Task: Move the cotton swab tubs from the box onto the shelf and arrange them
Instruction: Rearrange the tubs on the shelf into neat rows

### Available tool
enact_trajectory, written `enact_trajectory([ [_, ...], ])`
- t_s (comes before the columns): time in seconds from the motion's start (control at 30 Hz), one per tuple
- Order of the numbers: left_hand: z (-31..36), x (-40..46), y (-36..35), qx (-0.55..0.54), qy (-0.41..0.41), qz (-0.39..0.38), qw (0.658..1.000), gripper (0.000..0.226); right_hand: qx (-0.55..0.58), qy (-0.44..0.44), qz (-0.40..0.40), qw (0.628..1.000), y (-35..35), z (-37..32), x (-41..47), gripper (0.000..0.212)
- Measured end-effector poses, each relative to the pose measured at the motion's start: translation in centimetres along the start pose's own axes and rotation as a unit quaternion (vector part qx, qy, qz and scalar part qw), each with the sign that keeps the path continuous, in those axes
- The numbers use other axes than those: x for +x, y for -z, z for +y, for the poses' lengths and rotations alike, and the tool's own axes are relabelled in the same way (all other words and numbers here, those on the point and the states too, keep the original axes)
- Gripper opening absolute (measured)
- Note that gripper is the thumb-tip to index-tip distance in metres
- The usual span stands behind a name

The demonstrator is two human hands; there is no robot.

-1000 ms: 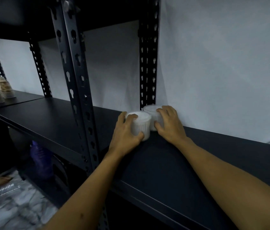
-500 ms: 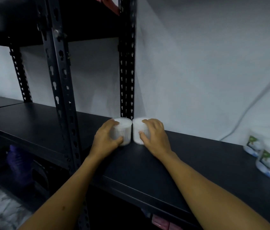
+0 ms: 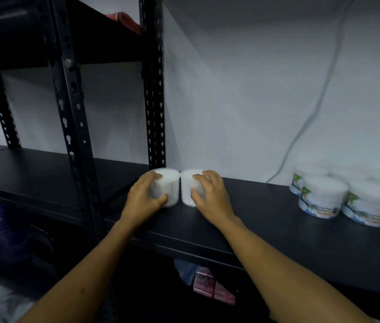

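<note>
On black shelf (image 3: 277, 220), left hand (image 3: 143, 201) and right hand (image 3: 210, 199) each grip a cotton swab tub (image 3: 169, 183); nudge both square, sides touching, then release gently

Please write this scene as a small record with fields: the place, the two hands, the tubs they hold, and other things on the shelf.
place: black metal shelf against a white wall
left hand: grips the left tub
right hand: grips the right tub
tubs: upright on the shelf, side by side near the rear post; whether they touch, cannot tell
other things: labelled tubs at the right end; a white cable on the wall
</note>
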State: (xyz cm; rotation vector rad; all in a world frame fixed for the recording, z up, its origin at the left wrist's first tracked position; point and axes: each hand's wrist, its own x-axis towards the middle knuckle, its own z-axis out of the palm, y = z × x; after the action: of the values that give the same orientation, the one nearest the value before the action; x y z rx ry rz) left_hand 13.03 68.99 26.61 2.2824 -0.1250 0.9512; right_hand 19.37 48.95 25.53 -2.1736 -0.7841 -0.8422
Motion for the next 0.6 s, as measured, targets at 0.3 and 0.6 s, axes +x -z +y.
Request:
enact_trajectory([
  [0.3,4.6,-1.8,-2.7,-0.048,-0.029,-0.029,0.998,0.049,-0.017,-0.044,0.015,0.999,6.2,1.1,-4.0,0.040],
  [0.6,11.6,-3.0,-6.8,-0.036,-0.122,-0.120,0.985,0.054,-0.082,-0.098,0.062,0.990,14.4,3.5,-8.1,0.045],
])
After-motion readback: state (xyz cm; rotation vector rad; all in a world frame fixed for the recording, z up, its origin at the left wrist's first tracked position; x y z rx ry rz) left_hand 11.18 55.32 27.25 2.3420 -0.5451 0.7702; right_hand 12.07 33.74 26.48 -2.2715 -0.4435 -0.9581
